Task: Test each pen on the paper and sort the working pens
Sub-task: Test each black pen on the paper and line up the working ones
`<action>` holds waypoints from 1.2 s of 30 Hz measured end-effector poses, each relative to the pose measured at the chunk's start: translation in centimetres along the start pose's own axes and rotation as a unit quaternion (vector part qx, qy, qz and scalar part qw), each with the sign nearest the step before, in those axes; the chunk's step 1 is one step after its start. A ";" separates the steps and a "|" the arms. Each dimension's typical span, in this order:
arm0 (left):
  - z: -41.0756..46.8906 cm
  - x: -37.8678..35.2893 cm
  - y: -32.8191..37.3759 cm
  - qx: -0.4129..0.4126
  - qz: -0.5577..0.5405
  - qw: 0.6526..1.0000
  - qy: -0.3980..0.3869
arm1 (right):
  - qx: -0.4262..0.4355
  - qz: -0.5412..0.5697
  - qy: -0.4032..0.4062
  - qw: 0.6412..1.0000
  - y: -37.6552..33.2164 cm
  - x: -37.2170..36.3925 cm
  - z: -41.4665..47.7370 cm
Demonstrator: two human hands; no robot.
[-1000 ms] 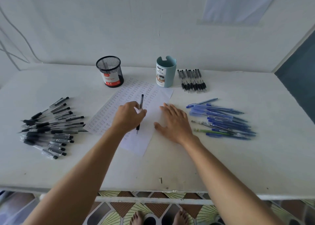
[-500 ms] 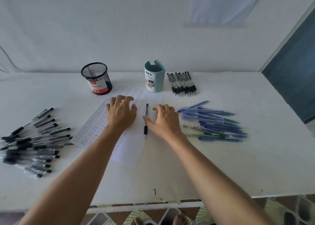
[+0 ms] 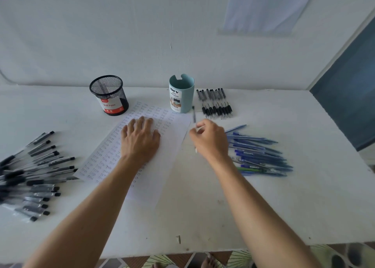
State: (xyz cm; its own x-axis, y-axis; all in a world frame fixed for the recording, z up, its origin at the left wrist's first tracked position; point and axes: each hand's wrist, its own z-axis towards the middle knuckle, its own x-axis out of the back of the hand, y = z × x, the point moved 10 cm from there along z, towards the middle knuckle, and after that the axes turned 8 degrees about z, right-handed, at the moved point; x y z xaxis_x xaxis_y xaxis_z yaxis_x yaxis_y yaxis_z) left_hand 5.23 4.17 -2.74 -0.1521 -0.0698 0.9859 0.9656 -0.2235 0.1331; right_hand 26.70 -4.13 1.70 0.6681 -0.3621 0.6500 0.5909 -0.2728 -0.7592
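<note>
A sheet of paper [image 3: 174, 138] covered in rows of handwritten test words lies in the middle of the white table. My left hand [image 3: 140, 140] rests flat on it with fingers spread. Just off the paper's right edge, my right hand [image 3: 211, 140] holds a thin black pen [image 3: 193, 113] upright, blurred, its top pointing toward the teal cup [image 3: 181, 94]. A pile of black pens [image 3: 34, 172] lies at the left. Blue pens [image 3: 259, 154] are heaped at the right. A neat row of black pens [image 3: 216, 105] sits behind them.
A black mesh pen holder [image 3: 109, 95] with a red label stands at the back left of the paper. The wall runs close behind the table. The table's front edge [image 3: 182, 251] is near my body, with patterned floor and feet below.
My left hand let go of the pen and now lies flat on the paper. My right hand took the pen and lifted it off to the paper's right edge.
</note>
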 end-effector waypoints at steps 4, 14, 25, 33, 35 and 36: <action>-0.1 0.0 -0.1 0.004 0.002 1.000 -0.002 | -0.025 0.053 0.103 0.993 1.9 4.9 4.0; -0.1 0.1 0.1 0.010 0.011 1.000 -0.007 | -0.113 -0.001 0.118 0.987 6.6 6.5 11.5; 0.1 -0.1 -0.2 0.012 0.005 1.000 -0.004 | -0.116 -0.018 0.056 0.991 7.5 5.0 13.0; 0.0 0.3 -0.2 0.017 -0.031 0.999 -0.005 | -0.124 -0.086 0.046 0.987 5.6 4.6 9.6; 0.0 0.6 -0.4 0.028 -0.076 0.997 -0.006 | -0.087 -0.077 0.067 0.991 4.1 4.2 8.0; 0.0 0.9 -0.7 0.038 -0.104 0.994 -0.004 | -0.060 -0.072 0.071 0.993 3.0 3.8 7.1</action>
State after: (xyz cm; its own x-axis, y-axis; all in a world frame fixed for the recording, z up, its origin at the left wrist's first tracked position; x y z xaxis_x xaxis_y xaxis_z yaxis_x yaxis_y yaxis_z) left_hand 4.43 4.29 -1.90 -0.3483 -0.0215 0.9371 0.9267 -0.1583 0.3408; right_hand 34.22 -0.03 2.15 0.5048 -0.4311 0.7479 0.6125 -0.4317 -0.6622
